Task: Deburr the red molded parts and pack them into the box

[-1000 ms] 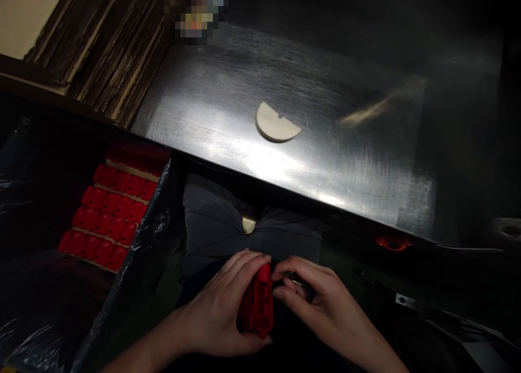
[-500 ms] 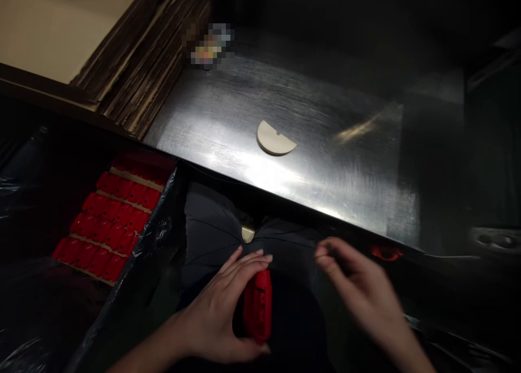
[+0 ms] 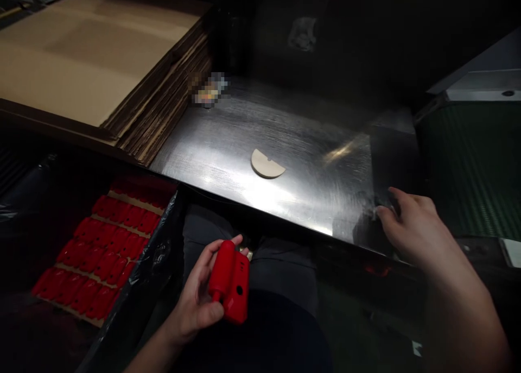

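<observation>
A red plastic part (image 3: 236, 286) with a rounded cylinder along one side is gripped in my left hand (image 3: 199, 291), above my lap. My right hand (image 3: 411, 221) is over the right end of the metal table (image 3: 309, 183), its thumb and index finger apart, with nothing visible between them. On the table, between and beyond the two hands, lies a pale half-disc (image 3: 267, 164) with a small notch in its straight edge.
Rows of red parts (image 3: 109, 232) with cardboard strips between them fill a plastic-lined box at the lower left. A tall stack of cardboard sheets (image 3: 101, 52) stands at the upper left. On the far right is a green conveyor belt (image 3: 480, 161).
My right hand has moved right and forward, over the table, and its fingers have spread. The red part has turned in my left hand, which has shifted left. The view has tilted up.
</observation>
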A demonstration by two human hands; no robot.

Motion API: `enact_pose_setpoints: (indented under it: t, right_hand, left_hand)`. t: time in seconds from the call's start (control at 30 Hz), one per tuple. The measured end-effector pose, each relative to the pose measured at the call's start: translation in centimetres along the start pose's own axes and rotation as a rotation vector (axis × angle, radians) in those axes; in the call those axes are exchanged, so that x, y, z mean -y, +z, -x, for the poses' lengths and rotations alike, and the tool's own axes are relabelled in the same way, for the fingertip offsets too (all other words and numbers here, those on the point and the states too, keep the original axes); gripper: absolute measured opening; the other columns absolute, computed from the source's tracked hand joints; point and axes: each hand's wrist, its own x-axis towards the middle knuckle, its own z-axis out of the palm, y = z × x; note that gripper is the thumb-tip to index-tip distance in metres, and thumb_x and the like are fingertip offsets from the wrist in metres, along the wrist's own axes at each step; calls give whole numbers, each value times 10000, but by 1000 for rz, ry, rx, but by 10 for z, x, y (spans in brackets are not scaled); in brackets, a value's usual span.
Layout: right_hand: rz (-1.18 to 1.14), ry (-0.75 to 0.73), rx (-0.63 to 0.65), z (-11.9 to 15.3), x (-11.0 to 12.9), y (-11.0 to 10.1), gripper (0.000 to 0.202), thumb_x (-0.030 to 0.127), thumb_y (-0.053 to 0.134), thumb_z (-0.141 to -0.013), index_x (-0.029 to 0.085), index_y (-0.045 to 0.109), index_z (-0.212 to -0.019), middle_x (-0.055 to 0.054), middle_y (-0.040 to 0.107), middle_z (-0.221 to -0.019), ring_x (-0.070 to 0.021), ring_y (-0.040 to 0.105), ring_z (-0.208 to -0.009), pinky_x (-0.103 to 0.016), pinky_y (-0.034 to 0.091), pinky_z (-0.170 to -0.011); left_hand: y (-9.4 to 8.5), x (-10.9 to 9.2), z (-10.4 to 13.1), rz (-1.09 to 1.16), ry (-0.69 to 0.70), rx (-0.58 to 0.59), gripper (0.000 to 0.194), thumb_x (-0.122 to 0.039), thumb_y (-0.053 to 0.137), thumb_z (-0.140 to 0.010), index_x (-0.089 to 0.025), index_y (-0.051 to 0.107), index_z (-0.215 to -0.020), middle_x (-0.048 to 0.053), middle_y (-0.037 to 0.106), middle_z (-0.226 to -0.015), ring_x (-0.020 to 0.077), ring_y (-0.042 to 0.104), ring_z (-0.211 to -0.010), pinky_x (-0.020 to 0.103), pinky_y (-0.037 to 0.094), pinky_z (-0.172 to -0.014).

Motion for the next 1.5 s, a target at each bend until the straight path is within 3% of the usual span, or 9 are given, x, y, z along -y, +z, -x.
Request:
enact_pose_setpoints:
  t: [0.2,0.4,0.6,0.73,0.83,0.93,1.07,1.2,1.5]
  right_hand:
    - [3,-58,-59,-5,36,-1,630,391,519,-1024,1,543,-1517,-350,479,-1542,-535,552,-1371,-605,483,-1080]
    - [-120,-400,-83,-1,136,25,419,180,412,-1037,197,681,-1358,-119,717,-1341,-282,689,-1211,-409,541,-1028]
    - [-109,-538,-68,-19,214,65,418,288,607,-1024,35,632,-1355,-261,551,-1558,-448,476,-1448,-577,430,-1157]
    - [-116,-470,-98,1,209,61,262,203,582,-1001,95,614,-1238,-235,682,-1321,-409,642,-1215,-482,522,-950]
    - [-223,-357,-46,35,187,52,290,412,500,-1079,158,545,-1210,-106,733,-863,-322,706,-741,-364,474,-609]
    - [-558,-344,143,80,170,47,346,562,447,-1081,229,503,-1154,-19,709,-745,-250,687,-609,-301,430,-541]
    - [-688,-575,422,129,169,58,184,359,383,-1078,232,509,-1120,7,692,-743,-201,677,-568,-283,391,-533]
    - [-546,-596,258,144,173,73,145,297,364,-1072,219,483,-1045,28,609,-635,-205,637,-479,-301,285,-482]
    - [-549,-678,248,142,173,72,117,256,396,-1069,222,496,-1019,65,556,-582,-188,621,-444,-296,292,-452]
  left_hand:
    - [-13,-13,-3,129,53,-26,902,-461,866,-826,-305,406,-1585,180,374,-1742,405,346,-1615,646,238,-1318]
    - [-17,-22,-16,138,50,-157,889,-411,884,-810,-297,464,-1585,145,243,-1802,419,232,-1656,594,232,-1344]
    - [-9,-18,-26,115,181,-288,786,-371,897,-795,-306,557,-1500,128,332,-1772,403,328,-1622,546,341,-1305]
    - [-12,-17,-25,1,249,-330,835,-308,926,-768,-323,504,-1489,128,230,-1807,420,379,-1589,495,525,-1155]
    - [-13,-17,-28,-62,285,-387,856,-319,955,-743,-303,485,-1458,157,244,-1798,405,444,-1552,427,568,-1096]
    - [-11,-15,-35,-118,291,-424,877,-321,970,-727,-289,477,-1452,169,278,-1784,369,531,-1490,372,575,-1080]
    - [-5,-13,-44,-197,304,-468,873,-304,986,-699,-294,479,-1409,167,349,-1753,325,640,-1371,334,592,-1033]
    - [-2,-13,-48,-316,333,-523,882,-277,1008,-650,-287,478,-1355,186,433,-1696,332,651,-1354,329,609,-977]
    - [-4,-9,-42,-328,309,-560,881,-276,1014,-652,-286,481,-1353,176,494,-1651,313,654,-1354,335,603,-1014]
